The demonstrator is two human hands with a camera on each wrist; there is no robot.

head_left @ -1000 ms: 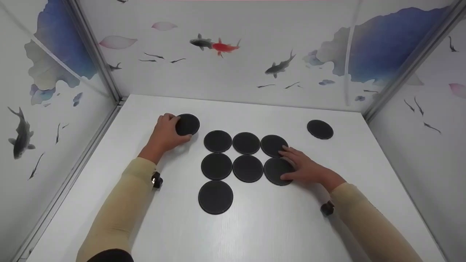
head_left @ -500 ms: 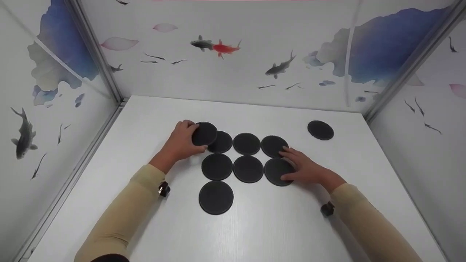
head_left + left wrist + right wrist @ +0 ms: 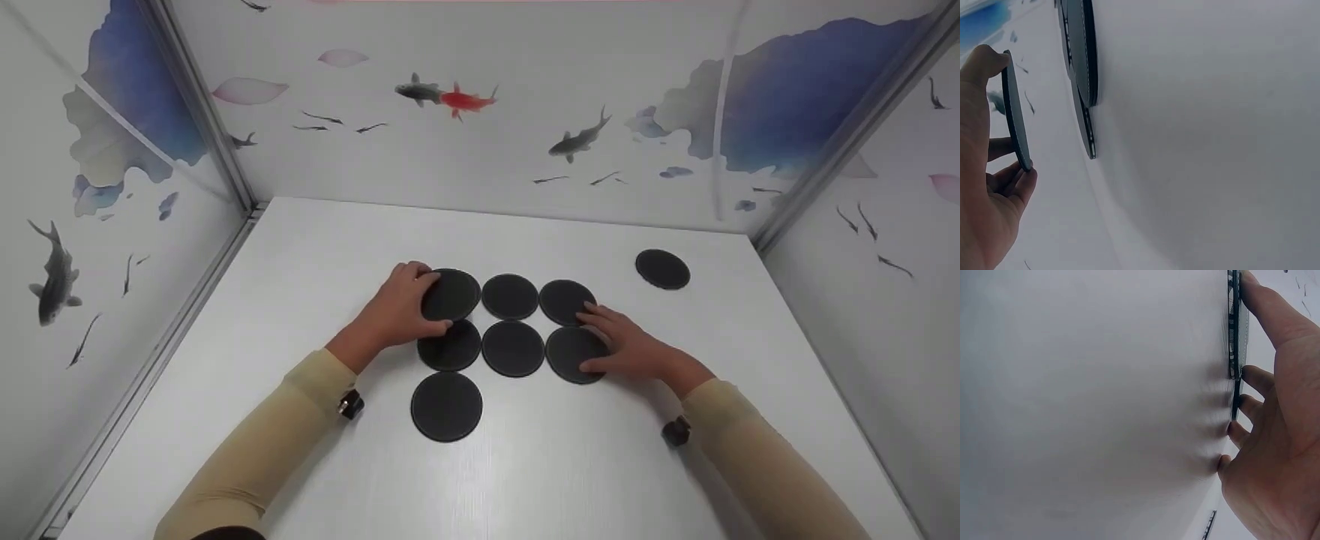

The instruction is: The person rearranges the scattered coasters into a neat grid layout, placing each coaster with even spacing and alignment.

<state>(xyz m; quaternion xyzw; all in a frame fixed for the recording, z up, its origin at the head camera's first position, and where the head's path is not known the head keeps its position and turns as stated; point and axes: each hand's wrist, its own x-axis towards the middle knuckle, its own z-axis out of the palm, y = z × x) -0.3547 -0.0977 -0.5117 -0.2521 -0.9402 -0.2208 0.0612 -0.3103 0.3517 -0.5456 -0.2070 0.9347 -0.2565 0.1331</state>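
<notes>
My left hand [image 3: 401, 307] grips a round black coaster [image 3: 452, 295] by its edge, thumb on the near side and fingers on the far side. In the left wrist view this coaster [image 3: 1015, 112] is raised above the table, apart from the coasters below [image 3: 1082, 50]. From the head it hides the back-left coaster of the group. My right hand [image 3: 626, 345] rests at the group's right side, its thumb on the near-right coaster [image 3: 570, 356] and fingertips reaching the back-right coaster [image 3: 564, 300]. Its fingers are spread in the right wrist view.
Two middle coasters [image 3: 510, 297] and a left coaster [image 3: 448, 352] belong to the group. One more coaster [image 3: 447, 407] lies nearest the person. A separate coaster [image 3: 662, 269] lies at the back right. Printed panels [image 3: 480, 165] enclose the white table [image 3: 525, 465].
My left hand has carried its coaster rightward and toward me, from left of the group to over the back-left coaster. The right hand has stayed in place.
</notes>
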